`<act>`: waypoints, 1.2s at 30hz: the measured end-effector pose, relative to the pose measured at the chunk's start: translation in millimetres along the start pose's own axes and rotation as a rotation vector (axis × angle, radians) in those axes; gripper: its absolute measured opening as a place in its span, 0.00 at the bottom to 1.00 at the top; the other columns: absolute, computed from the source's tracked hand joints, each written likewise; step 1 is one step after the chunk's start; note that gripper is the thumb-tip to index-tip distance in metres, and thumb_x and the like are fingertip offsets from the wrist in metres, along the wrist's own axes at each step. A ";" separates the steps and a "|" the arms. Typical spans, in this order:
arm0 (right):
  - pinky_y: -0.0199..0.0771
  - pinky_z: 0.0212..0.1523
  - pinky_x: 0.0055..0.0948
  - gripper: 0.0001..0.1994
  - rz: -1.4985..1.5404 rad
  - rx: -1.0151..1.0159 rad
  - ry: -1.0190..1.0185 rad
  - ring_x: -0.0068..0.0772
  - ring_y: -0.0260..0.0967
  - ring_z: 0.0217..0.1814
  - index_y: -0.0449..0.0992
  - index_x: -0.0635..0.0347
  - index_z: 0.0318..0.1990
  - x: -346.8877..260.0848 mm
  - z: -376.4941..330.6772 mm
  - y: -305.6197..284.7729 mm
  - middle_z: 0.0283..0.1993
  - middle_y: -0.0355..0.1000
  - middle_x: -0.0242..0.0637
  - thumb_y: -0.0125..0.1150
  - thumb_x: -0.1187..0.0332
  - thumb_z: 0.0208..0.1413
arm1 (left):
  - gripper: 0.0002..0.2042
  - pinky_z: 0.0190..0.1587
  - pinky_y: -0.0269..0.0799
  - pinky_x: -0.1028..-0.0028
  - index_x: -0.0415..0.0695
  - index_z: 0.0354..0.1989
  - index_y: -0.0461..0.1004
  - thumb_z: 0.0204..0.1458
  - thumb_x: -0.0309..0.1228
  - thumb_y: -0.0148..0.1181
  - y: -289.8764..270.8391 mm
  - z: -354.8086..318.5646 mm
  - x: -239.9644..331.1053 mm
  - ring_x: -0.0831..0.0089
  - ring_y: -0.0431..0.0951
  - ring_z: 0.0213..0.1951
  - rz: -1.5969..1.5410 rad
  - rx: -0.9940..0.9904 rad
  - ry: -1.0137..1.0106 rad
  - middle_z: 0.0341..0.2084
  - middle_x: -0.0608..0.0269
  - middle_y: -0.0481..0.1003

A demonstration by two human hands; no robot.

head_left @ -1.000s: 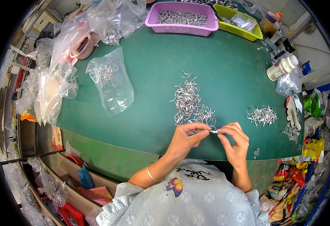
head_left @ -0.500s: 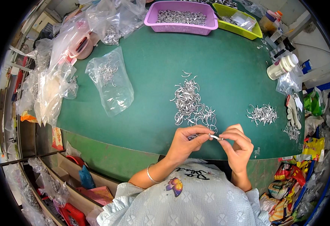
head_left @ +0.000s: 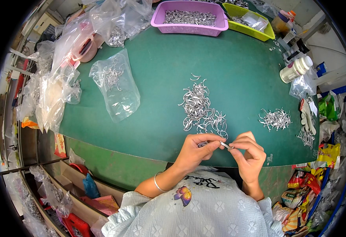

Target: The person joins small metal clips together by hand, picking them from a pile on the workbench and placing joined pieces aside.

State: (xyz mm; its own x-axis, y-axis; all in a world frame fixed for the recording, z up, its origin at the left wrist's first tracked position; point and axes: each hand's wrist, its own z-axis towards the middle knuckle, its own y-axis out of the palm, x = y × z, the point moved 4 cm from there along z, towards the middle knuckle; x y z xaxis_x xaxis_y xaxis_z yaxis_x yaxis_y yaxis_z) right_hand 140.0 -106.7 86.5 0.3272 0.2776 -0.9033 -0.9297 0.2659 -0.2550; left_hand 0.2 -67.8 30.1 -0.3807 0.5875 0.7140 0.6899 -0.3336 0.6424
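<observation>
Between my two hands, over the table's near edge, is a small curved silver metal piece [head_left: 225, 145]. My left hand [head_left: 198, 149] pinches one end of it with thumb and forefinger. The other end is pinched in my right hand [head_left: 248, 153]. More silver pieces show partly under my left fingers; whether that hand holds them I cannot tell. Just beyond my hands lies a long pile of like curved pieces [head_left: 198, 104]. A smaller pile of silver pieces [head_left: 275, 119] sits to the right on the green table [head_left: 157, 79].
Clear plastic bags [head_left: 121, 100] with silver pieces lie on the left. At the back stand a purple basket [head_left: 188, 29] and a yellow-green basket [head_left: 255, 34] of parts. A white bottle [head_left: 296, 70] and a glove [head_left: 307, 117] are along the right edge.
The metal piece between my hands has turned slightly and looks darker. My fingers have shifted a little; the piles stay as they were.
</observation>
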 end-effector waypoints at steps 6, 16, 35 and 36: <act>0.65 0.35 0.27 0.02 -0.304 0.196 0.020 0.32 0.66 0.31 0.74 0.66 0.25 36.4 8.1 -21.9 0.27 0.73 0.38 0.60 0.80 0.40 | 0.11 0.16 0.46 0.87 0.37 0.45 0.69 0.54 0.26 0.49 -5.8 8.9 -4.6 0.90 0.53 0.17 -0.080 0.152 -0.006 0.28 0.67 0.69; 0.57 0.44 0.35 0.09 -1.078 0.225 0.071 0.39 0.63 0.40 0.74 0.60 0.35 95.2 -11.8 -57.4 0.35 0.70 0.37 0.60 0.72 0.43 | 0.10 0.15 0.47 0.87 0.38 0.44 0.67 0.55 0.25 0.45 -32.6 8.2 -11.3 0.88 0.53 0.17 -0.258 0.320 0.058 0.22 0.70 0.63; 0.58 0.24 0.14 0.03 0.103 0.158 0.391 0.12 0.58 0.23 0.72 0.67 0.29 61.1 -9.2 10.7 0.27 0.69 0.31 0.57 0.83 0.45 | 0.10 0.17 0.49 0.88 0.39 0.40 0.71 0.49 0.22 0.54 -7.2 6.6 -3.7 0.91 0.56 0.18 0.187 0.224 0.116 0.24 0.71 0.68; 0.58 0.23 0.14 0.04 0.211 0.180 0.388 0.12 0.58 0.22 0.73 0.67 0.29 52.1 -8.4 12.6 0.27 0.69 0.32 0.58 0.83 0.44 | 0.10 0.18 0.50 0.88 0.39 0.40 0.72 0.48 0.21 0.56 -3.3 6.1 -1.8 0.91 0.57 0.19 0.280 0.195 0.156 0.25 0.71 0.69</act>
State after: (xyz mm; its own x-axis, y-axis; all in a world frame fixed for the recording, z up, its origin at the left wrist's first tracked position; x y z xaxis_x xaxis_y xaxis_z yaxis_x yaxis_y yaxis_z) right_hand 143.9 -96.6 33.3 0.0147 -0.0133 -0.9998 -0.9138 0.4058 -0.0188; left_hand 2.4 -63.2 25.1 -0.2394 0.3692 0.8980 0.8793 -0.3097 0.3618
